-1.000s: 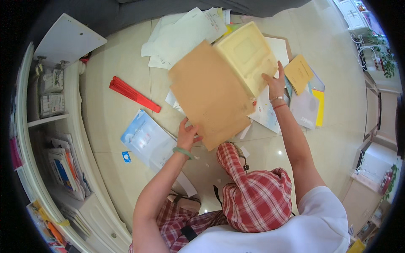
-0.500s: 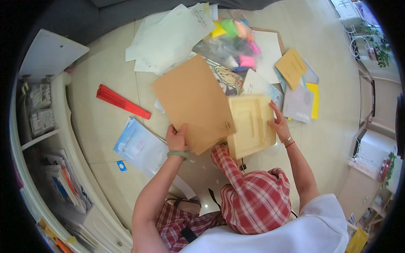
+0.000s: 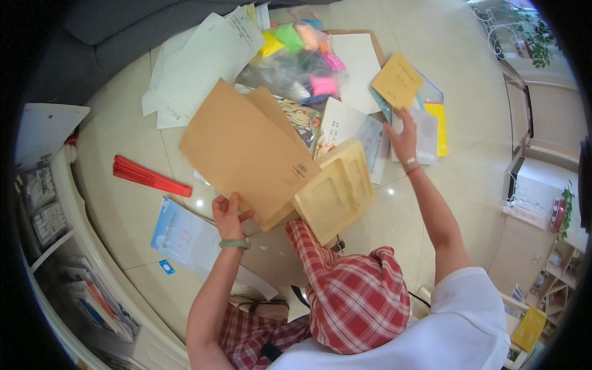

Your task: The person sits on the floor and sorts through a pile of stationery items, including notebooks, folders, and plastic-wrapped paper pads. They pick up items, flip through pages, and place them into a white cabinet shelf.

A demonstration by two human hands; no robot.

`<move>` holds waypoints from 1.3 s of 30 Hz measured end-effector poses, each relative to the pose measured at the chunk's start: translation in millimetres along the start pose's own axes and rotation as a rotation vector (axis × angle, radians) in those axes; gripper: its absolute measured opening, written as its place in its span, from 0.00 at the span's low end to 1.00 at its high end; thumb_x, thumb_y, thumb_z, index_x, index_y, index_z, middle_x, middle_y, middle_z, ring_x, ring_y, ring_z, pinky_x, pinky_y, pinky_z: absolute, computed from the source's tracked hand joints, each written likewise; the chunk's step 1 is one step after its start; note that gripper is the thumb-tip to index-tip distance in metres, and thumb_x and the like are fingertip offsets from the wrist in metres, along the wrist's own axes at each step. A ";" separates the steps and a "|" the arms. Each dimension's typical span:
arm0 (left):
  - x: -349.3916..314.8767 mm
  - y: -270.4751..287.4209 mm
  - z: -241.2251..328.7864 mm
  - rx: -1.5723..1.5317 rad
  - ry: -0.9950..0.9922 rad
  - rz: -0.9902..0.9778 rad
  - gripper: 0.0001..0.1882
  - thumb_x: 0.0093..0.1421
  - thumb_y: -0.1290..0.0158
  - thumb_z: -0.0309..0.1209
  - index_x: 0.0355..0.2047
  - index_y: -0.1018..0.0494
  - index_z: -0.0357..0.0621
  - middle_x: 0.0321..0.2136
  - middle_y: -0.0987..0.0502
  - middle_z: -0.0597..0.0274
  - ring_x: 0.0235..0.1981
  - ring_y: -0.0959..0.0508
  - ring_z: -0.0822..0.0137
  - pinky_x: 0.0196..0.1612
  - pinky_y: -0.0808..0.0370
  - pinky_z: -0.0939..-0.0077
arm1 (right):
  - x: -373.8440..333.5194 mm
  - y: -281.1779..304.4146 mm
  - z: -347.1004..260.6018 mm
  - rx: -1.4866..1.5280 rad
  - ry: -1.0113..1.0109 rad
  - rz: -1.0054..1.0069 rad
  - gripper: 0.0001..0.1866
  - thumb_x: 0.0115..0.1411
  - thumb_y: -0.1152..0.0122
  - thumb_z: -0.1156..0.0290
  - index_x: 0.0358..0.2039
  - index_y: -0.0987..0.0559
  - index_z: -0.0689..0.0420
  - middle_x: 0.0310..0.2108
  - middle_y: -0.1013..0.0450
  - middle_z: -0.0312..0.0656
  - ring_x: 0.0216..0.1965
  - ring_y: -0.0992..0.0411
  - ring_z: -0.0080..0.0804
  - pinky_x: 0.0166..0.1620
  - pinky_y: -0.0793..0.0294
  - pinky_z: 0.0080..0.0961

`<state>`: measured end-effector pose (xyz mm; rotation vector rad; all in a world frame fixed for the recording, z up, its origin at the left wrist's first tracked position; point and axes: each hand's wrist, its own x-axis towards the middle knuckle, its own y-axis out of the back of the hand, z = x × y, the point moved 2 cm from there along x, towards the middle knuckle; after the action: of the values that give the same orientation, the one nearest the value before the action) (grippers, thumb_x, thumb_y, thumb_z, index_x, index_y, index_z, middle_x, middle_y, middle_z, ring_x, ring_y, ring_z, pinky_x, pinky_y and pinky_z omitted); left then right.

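Large brown paper envelopes (image 3: pixel 240 154) lie stacked on the pile. My left hand (image 3: pixel 228 216) is at their lower left edge, thumb and index finger apart; the fingertips look close to or touching the edge. Beside the envelopes, a cream plastic tray (image 3: pixel 339 194) with moulded hollows rests tilted, held by neither hand. My right hand (image 3: pixel 404 139) reaches over a pale grey booklet (image 3: pixel 422 137) with fingers spread, its fingertips near a tan notebook (image 3: pixel 398 80). Whether they touch it is hard to tell. A white and blue booklet (image 3: pixel 370 142) lies left of that hand.
White papers (image 3: pixel 203 61) and a clear bag of coloured packets (image 3: pixel 293 71) lie at the back. A red folded strip (image 3: pixel 151 177) and a blue-white plastic sleeve (image 3: pixel 185 231) are on the left, near an open cabinet (image 3: pixel 80 228). My plaid-covered leg (image 3: pixel 361 296) is in front.
My right hand has let go of the cream tray and moved up and right to the booklets. My left hand has loosened from the envelopes. The whole view has shifted and turned slightly.
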<state>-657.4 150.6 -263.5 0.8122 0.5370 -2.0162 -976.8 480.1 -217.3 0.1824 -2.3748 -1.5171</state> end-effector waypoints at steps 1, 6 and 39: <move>1.1 1.5 -4.7 0.042 -0.038 -0.019 0.15 0.59 0.48 0.33 0.40 0.41 0.44 0.35 0.32 0.63 0.30 0.29 0.72 0.21 0.24 0.78 | 13.2 -0.1 7.1 -0.170 0.074 0.135 0.23 0.50 0.38 0.65 0.48 0.28 0.55 0.49 0.30 0.48 0.54 0.36 0.44 0.54 0.36 0.35; 0.1 -3.7 0.9 0.213 -0.091 0.000 0.14 0.59 0.48 0.34 0.39 0.40 0.43 0.30 0.32 0.65 0.28 0.30 0.76 0.20 0.29 0.81 | 61.5 -22.2 28.6 -0.330 0.163 0.047 0.26 0.51 0.37 0.61 0.49 0.29 0.57 0.50 0.32 0.51 0.53 0.35 0.46 0.54 0.36 0.36; -16.8 -13.0 69.9 0.302 0.150 -0.299 0.31 0.61 0.59 0.56 0.30 0.29 0.35 0.20 0.27 0.57 0.19 0.26 0.69 0.24 0.26 0.76 | -12.5 21.2 -142.1 0.468 0.289 -0.066 0.23 0.56 0.60 0.85 0.53 0.31 0.60 0.53 0.32 0.45 0.58 0.38 0.39 0.58 0.40 0.28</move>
<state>-685.5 122.6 -202.2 1.1263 0.4652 -2.3611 -916.8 370.3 -145.6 0.5493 -2.4558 -0.8606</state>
